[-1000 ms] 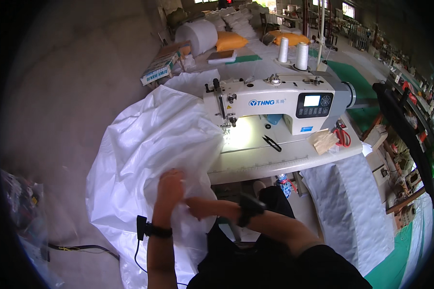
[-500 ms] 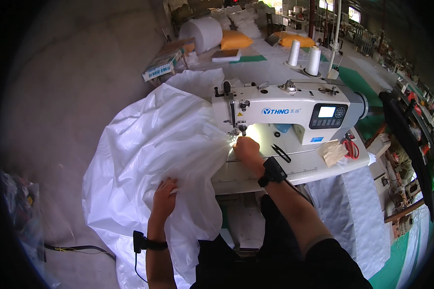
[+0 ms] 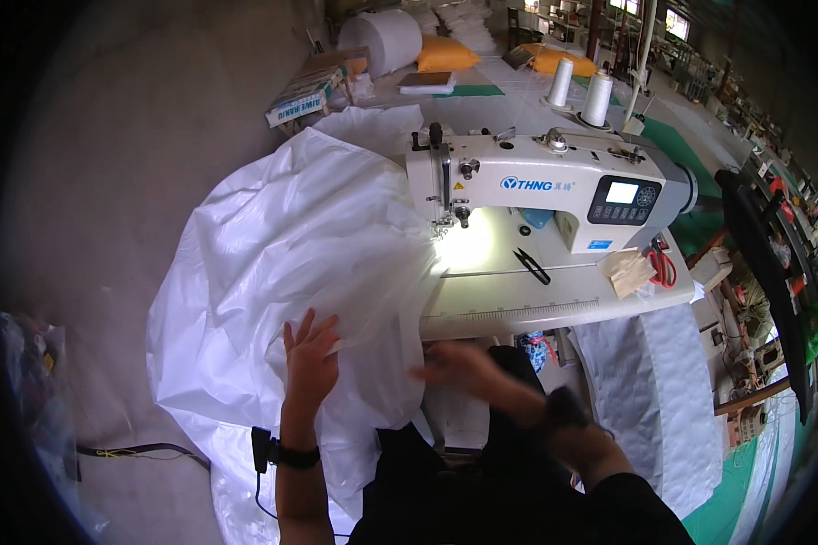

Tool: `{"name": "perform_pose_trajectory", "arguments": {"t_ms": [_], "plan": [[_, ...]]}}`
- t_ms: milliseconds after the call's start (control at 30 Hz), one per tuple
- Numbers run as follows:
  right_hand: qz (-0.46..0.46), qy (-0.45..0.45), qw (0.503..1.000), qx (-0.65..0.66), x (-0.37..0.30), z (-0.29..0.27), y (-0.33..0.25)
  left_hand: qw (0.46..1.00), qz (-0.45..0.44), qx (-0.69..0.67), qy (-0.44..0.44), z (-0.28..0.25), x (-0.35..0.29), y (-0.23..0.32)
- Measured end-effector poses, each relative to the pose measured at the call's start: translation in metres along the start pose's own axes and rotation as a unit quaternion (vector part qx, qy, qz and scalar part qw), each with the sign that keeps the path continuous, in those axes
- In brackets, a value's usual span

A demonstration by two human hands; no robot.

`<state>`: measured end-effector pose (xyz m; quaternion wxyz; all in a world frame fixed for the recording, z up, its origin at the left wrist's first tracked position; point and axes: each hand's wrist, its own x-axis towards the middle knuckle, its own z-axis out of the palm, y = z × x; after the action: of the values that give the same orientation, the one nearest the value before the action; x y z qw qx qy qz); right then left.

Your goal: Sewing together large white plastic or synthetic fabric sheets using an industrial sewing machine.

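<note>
A large white plastic sheet [image 3: 245, 272] lies bunched and creased left of the sewing machine [image 3: 518, 182], its right edge reaching under the lit needle area. My left hand [image 3: 311, 359] rests against the sheet's lower part, fingers spread, gripping nothing. Below the table's front edge, beside the sheet, my right hand [image 3: 463, 371] is smeared by motion, so its fingers cannot be read. Black thread snips [image 3: 532, 266] lie on the machine bed, apart from both hands.
Red-handled scissors [image 3: 663, 267] and a tan paper piece [image 3: 627, 271] sit at the bed's right end. Two white thread cones [image 3: 596, 98] stand behind the machine. Farther back are a white roll [image 3: 382, 44] and a yellow sack [image 3: 447, 54]. More white sheeting [image 3: 645, 400] hangs at right.
My right hand has left the needle area, coming down and toward me past the table edge. The fingers of my left hand have spread and lifted somewhat on the sheet.
</note>
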<state>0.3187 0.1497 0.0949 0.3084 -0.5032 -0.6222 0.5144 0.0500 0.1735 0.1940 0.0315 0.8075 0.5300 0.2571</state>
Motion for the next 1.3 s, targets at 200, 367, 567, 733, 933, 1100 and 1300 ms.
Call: {"name": "perform_pose_trajectory", "arguments": {"t_ms": [200, 367, 567, 733, 933, 1100, 1300], "plan": [[0.020, 0.041, 0.995, 0.088, -0.043, 0.112, -0.019, 0.993, 0.039, 0.106, -0.038, 0.012, -0.013, 0.013], [0.174, -0.202, 0.878, 0.397, -0.105, 0.094, -0.045, 0.986, 0.032, 0.153, -0.058, 0.001, -0.025, -0.008], [0.180, -0.185, 0.909, 0.326, -0.114, 0.039, 0.009, 0.984, 0.049, 0.164, -0.039, -0.028, -0.013, 0.039], [0.016, 0.001, 0.920, 0.392, -0.063, 0.025, -0.005, 0.970, 0.204, 0.126, -0.046, -0.020, -0.027, 0.114], [-0.076, 0.195, 0.921, 0.328, -0.049, 0.045, 0.013, 0.957, 0.259, 0.111, -0.064, 0.030, -0.052, 0.136], [0.003, 0.193, 0.918, 0.345, -0.066, 0.006, -0.002, 0.979, 0.138, 0.059, -0.141, 0.006, -0.052, 0.103], [-0.080, 0.349, 0.933, -0.035, -0.069, 0.001, 0.001, 0.996, -0.007, 0.000, -0.094, -0.020, -0.043, 0.083]]}}
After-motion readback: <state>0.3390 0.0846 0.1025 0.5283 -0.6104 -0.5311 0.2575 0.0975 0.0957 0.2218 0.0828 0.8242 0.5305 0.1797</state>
